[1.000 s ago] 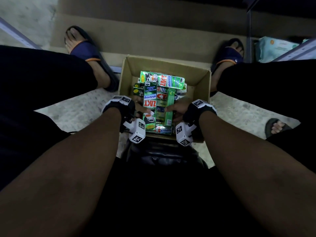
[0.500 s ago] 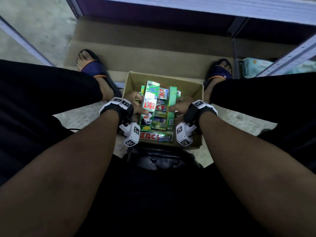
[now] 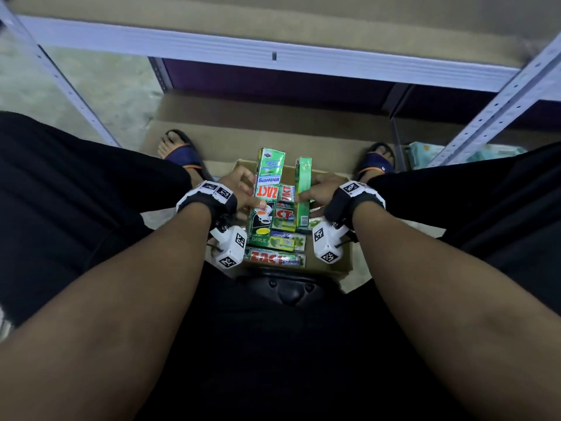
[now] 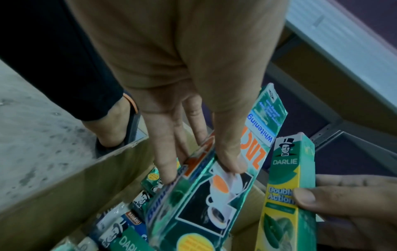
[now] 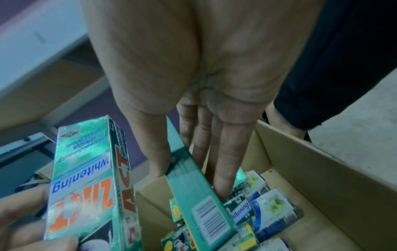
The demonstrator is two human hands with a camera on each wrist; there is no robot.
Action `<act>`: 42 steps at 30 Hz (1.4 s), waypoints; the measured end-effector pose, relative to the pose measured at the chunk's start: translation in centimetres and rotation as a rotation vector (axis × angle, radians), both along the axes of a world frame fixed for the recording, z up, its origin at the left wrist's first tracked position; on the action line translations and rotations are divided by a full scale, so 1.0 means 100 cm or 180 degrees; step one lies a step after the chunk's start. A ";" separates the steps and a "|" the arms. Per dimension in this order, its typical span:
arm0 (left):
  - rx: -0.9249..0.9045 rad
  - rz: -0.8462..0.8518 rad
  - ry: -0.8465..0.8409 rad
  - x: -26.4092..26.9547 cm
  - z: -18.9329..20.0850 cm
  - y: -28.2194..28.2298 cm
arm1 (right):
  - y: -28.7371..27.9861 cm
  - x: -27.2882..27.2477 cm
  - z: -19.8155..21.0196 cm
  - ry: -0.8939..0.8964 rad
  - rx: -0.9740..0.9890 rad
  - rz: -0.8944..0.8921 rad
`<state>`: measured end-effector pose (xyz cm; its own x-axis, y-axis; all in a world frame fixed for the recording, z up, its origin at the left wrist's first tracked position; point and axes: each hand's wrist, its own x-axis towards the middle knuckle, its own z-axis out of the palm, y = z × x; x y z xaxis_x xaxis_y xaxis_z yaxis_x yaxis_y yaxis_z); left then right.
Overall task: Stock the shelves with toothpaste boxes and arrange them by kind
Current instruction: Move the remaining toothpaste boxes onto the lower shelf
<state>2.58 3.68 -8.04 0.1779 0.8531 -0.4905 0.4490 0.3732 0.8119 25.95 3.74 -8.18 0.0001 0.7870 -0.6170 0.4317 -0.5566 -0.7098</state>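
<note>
Above the open cardboard carton [image 3: 331,262] on the floor between the person's feet, both hands hold one toothpaste box each, long axes running away from the body toward the shelf edge [image 3: 212,53] overhead. The left hand [image 3: 239,192] has its grip clamped on the Zact Whitening box [image 3: 267,196], thumb on the printed face and fingers behind, near the box's lower half, so most of its length projects forward past the hand. The right hand [image 3: 318,194] pinches the narrower Darlie Double Action box [image 3: 303,189] the same way, thumb on one long side and fingers on the other. The two boxes stand just beside each other, nearly parallel, not touching as far as the wrist views show.

More Zact and Darlie boxes lie flat in the carton beneath. The shelf board lies ahead and higher; its front lip and the perforated upright [image 3: 498,107] on the right are the edges to clear. Judging by this, each box should go up and forward, leading end first, with open room between the uprights.
</note>
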 end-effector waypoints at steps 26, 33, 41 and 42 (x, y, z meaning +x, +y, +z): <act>0.1528 -0.0056 0.0140 0.001 0.240 0.112 | 0.095 0.033 0.259 -0.0636 0.1446 0.0185; 0.1530 -0.0109 0.0580 0.007 0.261 0.171 | 0.146 0.040 0.284 -0.1736 0.1566 0.0486; 0.1347 -0.0207 0.0419 0.006 0.262 0.211 | 0.204 0.047 0.261 -0.3351 0.1758 0.0989; 0.1342 -0.0212 0.0402 0.006 0.261 0.215 | 0.208 0.047 0.258 -0.3397 0.1789 0.1042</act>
<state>3.18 25.15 18.05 0.2001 0.9719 -0.1236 0.5662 -0.0118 0.8242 30.62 24.58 17.58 0.0479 0.9988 -0.0082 0.9985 -0.0481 -0.0249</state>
